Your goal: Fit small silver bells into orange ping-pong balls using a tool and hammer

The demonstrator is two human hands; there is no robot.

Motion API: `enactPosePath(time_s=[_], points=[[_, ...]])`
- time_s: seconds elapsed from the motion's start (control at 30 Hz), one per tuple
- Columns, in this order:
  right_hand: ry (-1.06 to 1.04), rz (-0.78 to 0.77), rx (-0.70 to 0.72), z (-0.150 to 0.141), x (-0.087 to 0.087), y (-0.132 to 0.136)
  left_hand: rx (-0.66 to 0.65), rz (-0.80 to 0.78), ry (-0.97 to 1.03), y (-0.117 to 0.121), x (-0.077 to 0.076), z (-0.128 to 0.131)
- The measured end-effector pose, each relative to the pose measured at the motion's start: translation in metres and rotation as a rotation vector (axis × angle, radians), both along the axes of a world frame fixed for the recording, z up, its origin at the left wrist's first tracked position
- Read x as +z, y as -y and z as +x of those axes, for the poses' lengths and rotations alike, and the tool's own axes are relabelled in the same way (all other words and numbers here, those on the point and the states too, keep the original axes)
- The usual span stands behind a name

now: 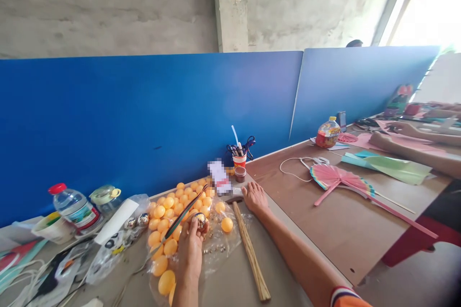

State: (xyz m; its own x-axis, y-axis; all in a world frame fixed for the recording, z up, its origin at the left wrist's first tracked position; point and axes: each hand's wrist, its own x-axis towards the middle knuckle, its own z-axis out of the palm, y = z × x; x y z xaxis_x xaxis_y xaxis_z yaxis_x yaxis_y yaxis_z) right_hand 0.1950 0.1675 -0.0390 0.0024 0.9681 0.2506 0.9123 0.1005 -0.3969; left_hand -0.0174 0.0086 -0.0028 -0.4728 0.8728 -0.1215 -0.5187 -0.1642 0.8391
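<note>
My left hand (191,244) is closed around a shiny silver ball (200,221), held above a clear plastic bag of orange balls (169,203). A long, thin dark-green strip (182,216) slants across the balls beside this hand; I cannot make out its kind or whether the hand touches it. Fingers stretched, my right hand (255,196) lies on the table near a small dark object and a white slip. Below it is a bundle of thin wooden sticks (251,252). Several tiny metallic beads (215,249) lie on the plastic between the hands.
A cup of pens and scissors (239,158) stands by the blue partition (151,124), with a small jar (240,174) before it. Left are a red-capped bottle (76,208), a lidded jug (105,200) and more silver balls. A pink paper fan (338,180) and a co-worker's arms (414,148) are right.
</note>
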Motion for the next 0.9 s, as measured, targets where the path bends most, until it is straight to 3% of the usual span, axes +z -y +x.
enactPosePath(time_s=[0.37, 0.57, 0.73, 0.9], points=[[0.091, 0.010, 0.177, 0.022, -0.015, 0.060, 0.020, -0.051, -0.006, -0.001, 0.007, 0.006], [0.123, -0.019, 0.264, 0.037, -0.001, 0.090, 0.027, -0.028, -0.012, 0.001, 0.010, 0.007], [0.094, -0.070, 0.214, 0.032, 0.012, 0.097, 0.037, -0.033, -0.001, 0.001, 0.007, 0.006], [0.023, -0.078, 0.193, 0.030, 0.012, 0.094, 0.026, 0.003, 0.013, 0.000, 0.005, 0.004]])
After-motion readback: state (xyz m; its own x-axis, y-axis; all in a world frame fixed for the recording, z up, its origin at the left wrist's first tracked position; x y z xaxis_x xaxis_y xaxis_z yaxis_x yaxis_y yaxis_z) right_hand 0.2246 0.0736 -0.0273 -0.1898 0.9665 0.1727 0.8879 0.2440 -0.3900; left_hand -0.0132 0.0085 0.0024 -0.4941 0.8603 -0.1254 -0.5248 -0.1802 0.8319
